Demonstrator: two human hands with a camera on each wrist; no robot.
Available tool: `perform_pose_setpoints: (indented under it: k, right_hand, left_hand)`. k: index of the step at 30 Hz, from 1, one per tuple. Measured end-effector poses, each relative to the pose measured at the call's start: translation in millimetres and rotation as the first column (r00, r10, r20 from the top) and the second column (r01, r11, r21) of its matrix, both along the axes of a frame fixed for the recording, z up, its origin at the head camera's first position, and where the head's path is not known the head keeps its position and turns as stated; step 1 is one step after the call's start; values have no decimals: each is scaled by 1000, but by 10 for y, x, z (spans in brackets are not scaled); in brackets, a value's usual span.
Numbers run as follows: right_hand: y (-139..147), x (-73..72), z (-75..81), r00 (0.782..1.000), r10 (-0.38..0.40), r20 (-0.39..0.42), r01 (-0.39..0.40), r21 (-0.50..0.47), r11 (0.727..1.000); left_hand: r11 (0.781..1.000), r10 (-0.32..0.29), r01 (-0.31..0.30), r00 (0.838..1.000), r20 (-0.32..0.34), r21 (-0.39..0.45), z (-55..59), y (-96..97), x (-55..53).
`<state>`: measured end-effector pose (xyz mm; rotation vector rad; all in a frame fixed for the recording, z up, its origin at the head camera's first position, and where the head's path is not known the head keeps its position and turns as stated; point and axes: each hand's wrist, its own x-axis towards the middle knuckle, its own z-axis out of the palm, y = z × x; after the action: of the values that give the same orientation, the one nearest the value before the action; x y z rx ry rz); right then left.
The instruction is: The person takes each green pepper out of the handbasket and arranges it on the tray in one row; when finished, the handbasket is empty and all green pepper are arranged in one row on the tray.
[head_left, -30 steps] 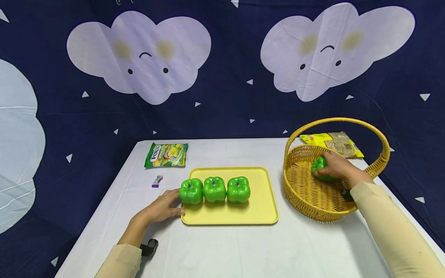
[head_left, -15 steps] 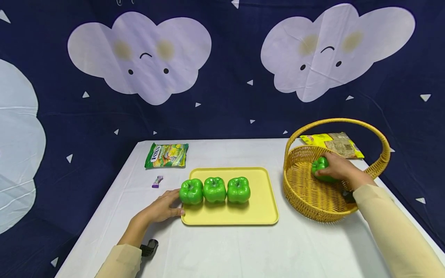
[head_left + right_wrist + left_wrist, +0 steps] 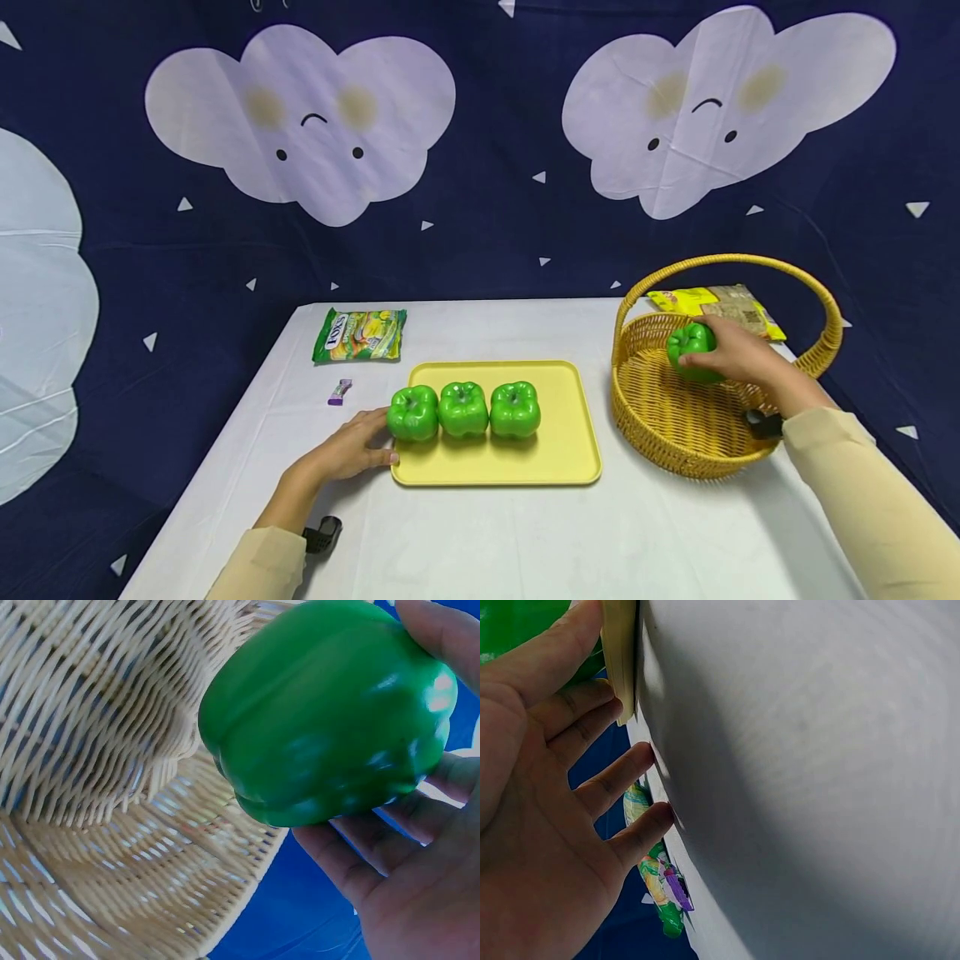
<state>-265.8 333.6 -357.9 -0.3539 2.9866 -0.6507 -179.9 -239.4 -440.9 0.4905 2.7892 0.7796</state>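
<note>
My right hand [image 3: 738, 354] grips a green bell pepper [image 3: 692, 350] over the inside of the wicker basket [image 3: 645, 433], thumb on one side and fingers on the other. In the right wrist view the held bell pepper [image 3: 322, 712] is above the woven base. On the yellow tray [image 3: 558, 450] three more green bell peppers [image 3: 463, 410] sit in a row toward its left end. My left hand [image 3: 348, 446] is at the tray's left edge with fingers extended, its thumb at the rim beside the leftmost pepper. The left wrist view shows the fingers [image 3: 592, 720] spread.
A green candy bag [image 3: 360, 335] lies at the back left, with a small purple-wrapped candy [image 3: 340, 392] in front of it. Behind the basket is a yellow packet [image 3: 731, 308]. The basket's tall handle [image 3: 727, 260] arches over its opening.
My right hand has raised the bell pepper a little from the basket's floor. The left hand and the peppers on the tray stay where they were.
</note>
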Motion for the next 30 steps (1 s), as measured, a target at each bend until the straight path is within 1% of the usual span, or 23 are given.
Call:
perform_pose_setpoints:
  k: [9,15,19,22,25,27,30]
  right_hand:
    - [-124,230,140,1000,-30,-9,29,-80,996]
    - [-229,385,193,997,-12,-78,2,-124,992]
    - [-335,484,224,994,4,-107,-23,-185,983]
    - [-421,553,228,992,8,-125,-36,-229,973]
    - [-513,619,207,993,6,-121,-38,-266,963]
    - [-580,658,180,993,11,-117,-44,-287,957]
    - [-692,712,121,993,29,-114,-65,-333,941]
  left_hand:
    - [1000,-8,8,1000,-4,0,16,4,3]
    - [1000,-10,10,1000,-5,-1,26,6,0]
    - [1000,-8,8,1000,-4,-7,23,7,-1]
    - [1000,-8,8,1000,-6,-6,25,10,4]
    - [1000,-8,8,1000,-5,-2,24,11,4]
    - [1000,-9,9,1000,-4,-2,23,12,3]
    - [1000,-10,10,1000,-3,-4,21,11,1]
